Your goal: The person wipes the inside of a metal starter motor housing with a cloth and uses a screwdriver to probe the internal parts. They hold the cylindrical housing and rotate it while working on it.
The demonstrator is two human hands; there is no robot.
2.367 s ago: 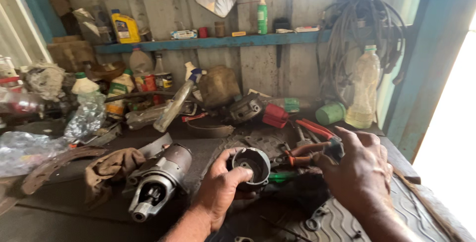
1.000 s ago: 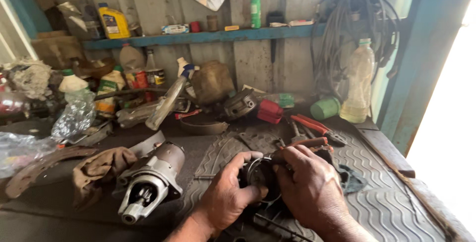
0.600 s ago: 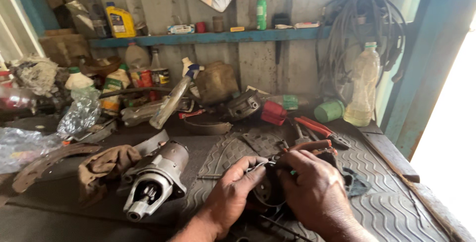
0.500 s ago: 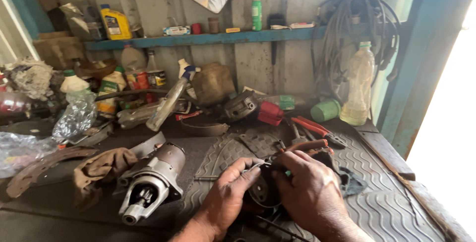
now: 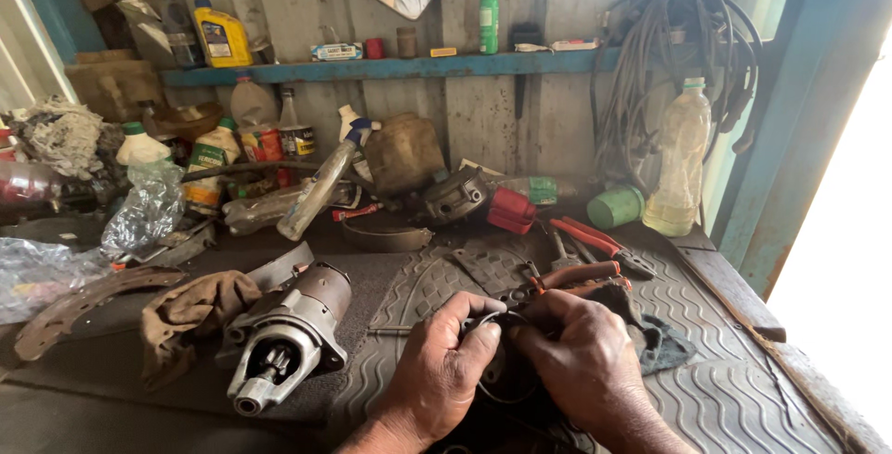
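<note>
Both of my hands close around a dark round motor housing (image 5: 503, 372) low in the middle of the view, and it is mostly hidden under my fingers. My left hand (image 5: 444, 370) grips its left side with the thumb on top. Over the right side lies my right hand (image 5: 581, 361), fingers pressed onto the part. A thin black wire loops out below the housing. A grey starter motor (image 5: 286, 333) lies on the bench just left of my left hand, nose toward me.
A ribbed rubber mat (image 5: 743, 380) covers the bench. Red-handled pliers (image 5: 595, 242) and other tools lie behind my hands. A brown rag (image 5: 190, 310), curved brake shoe (image 5: 79, 301), bottles and a green cup (image 5: 614, 206) crowd the back. A blue shelf (image 5: 390, 66) runs above.
My right hand came in from the right and closed over the round housing that my left hand held open-side up. Both hands now stay clamped on it.
</note>
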